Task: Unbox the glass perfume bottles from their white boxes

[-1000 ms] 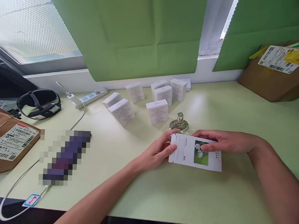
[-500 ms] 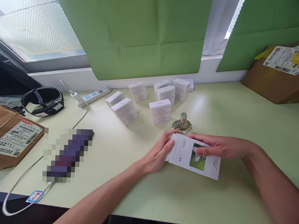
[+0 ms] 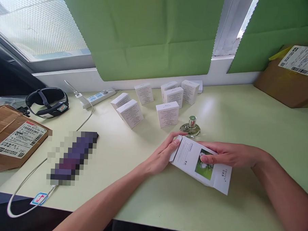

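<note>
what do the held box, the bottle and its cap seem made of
Held box: probably thin card, white and smooth with printing, judging by its crisp folds. Bottle: likely glass, glossy and see-through, though clear plastic is possible. Cap: silvery and shiny; metal or metal-coated plastic, I can't tell.

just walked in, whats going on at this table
A person holds a white carton in both hands: the left hand at one end, the right hand along its far side, partly over the flower picture. A flap juts out at the end away from the left hand. Just beyond, a silver-capped glass bottle sits on the table, with more white boxes farther back.
</note>
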Demonstrator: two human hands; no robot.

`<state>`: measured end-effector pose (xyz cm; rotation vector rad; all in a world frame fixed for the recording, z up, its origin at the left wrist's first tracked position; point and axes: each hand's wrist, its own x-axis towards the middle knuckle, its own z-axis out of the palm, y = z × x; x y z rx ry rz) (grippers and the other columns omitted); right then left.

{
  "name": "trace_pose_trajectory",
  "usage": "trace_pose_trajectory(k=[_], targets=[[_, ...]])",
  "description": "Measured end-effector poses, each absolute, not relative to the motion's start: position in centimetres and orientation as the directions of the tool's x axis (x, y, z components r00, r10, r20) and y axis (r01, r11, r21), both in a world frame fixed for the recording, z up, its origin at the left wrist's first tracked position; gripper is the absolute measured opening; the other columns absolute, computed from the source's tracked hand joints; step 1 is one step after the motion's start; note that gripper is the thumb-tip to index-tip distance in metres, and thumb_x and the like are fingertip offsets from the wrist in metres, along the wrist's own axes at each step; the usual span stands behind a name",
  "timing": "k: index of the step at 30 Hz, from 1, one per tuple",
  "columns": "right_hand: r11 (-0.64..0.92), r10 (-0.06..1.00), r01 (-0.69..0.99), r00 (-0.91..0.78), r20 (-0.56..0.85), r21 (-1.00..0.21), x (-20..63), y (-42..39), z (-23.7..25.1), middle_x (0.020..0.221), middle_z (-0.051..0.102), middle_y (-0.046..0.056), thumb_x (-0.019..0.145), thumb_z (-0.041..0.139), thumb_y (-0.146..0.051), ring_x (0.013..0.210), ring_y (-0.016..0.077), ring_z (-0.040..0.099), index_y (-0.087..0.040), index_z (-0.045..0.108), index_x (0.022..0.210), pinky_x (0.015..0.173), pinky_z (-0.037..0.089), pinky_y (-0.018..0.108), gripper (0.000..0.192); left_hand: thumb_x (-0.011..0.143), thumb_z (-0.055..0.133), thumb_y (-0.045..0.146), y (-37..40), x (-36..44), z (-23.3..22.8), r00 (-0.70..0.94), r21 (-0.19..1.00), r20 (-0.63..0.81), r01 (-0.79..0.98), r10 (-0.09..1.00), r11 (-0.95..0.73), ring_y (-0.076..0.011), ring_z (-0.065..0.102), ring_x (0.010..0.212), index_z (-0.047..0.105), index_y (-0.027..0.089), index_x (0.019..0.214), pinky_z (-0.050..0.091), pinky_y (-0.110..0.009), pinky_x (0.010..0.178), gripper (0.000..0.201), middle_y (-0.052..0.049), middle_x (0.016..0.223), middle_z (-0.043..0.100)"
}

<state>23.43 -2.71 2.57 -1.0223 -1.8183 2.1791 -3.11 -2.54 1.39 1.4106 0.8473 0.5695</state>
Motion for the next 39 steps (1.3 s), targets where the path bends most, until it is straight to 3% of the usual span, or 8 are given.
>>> trace_pose_trajectory(k=[11, 21, 29, 33, 39], targets=[[-0.288, 0.497, 0.325, -0.754, -0.43, -0.901, 23.7, -2.7, 2.5, 0.12, 0.069, 0.006, 0.099, 0.056, -0.045, 0.106, 0.0223, 0.069, -0.033, 0.044, 0.151, 0.074, 0.056, 0.028, 0.055, 0.103, 0.034, 0.056, -2.5, -3.1, 1.3, 0.599, 0.987, -0.143, 0.147, 0.788, 0.067, -0.0184, 0.057, 0.089, 0.046, 0.031, 0.136, 0.043, -0.033, 0.08, 0.043, -0.003, 0.1, 0.061], [-0.264, 0.506, 0.318, -0.758, -0.411, -0.911, 23.8, -2.7, 3.0, 0.123, 0.069, 0.005, 0.099, 0.058, -0.044, 0.113, 0.0246, 0.067, -0.036, 0.039, 0.155, 0.084, 0.056, 0.032, 0.06, 0.103, 0.034, 0.056, -2.5, -3.3, 1.3, 0.625, 0.983, -0.087, 0.178, 0.776, -0.033, -0.0194, 0.057, 0.088, 0.045, 0.028, 0.138, 0.045, -0.034, 0.081, 0.046, -0.004, 0.097, 0.062], [-0.287, 0.542, 0.301, -0.731, -0.414, -0.909, 23.1, -2.7, 2.9, 0.124, 0.07, 0.007, 0.099, 0.057, -0.045, 0.108, 0.0244, 0.069, -0.035, 0.027, 0.16, 0.08, 0.057, 0.033, 0.068, 0.102, 0.029, 0.061, -2.9, -3.1, 1.2, 0.624, 0.989, -0.053, 0.143, 0.78, -0.047, -0.0251, 0.06, 0.105, 0.037, 0.035, 0.151, 0.047, -0.042, 0.092, 0.056, -0.008, 0.121, 0.064], [-0.276, 0.56, 0.246, -0.744, -0.364, -0.929, 22.1, -2.9, 3.0, 0.128, 0.068, 0.006, 0.098, 0.058, -0.044, 0.109, 0.0232, 0.069, -0.036, 0.033, 0.158, 0.084, 0.056, 0.034, 0.065, 0.1, 0.028, 0.065, -3.4, -3.0, 1.0, 0.646, 0.996, -0.036, 0.089, 0.762, -0.029, -0.029, 0.058, 0.114, 0.024, 0.035, 0.158, 0.047, -0.046, 0.096, 0.065, -0.012, 0.14, 0.057], [-0.25, 0.576, 0.212, -0.752, -0.321, -0.945, 21.1, -3.1, 3.0, 0.121, 0.07, 0.006, 0.098, 0.057, -0.045, 0.103, 0.0223, 0.069, -0.035, 0.035, 0.157, 0.085, 0.056, 0.035, 0.064, 0.097, 0.029, 0.069, -3.6, -3.4, 1.3, 0.648, 0.971, -0.002, 0.182, 0.762, -0.153, -0.0325, 0.051, 0.124, 0.02, 0.038, 0.159, 0.043, -0.052, 0.103, 0.07, -0.012, 0.142, 0.05]])
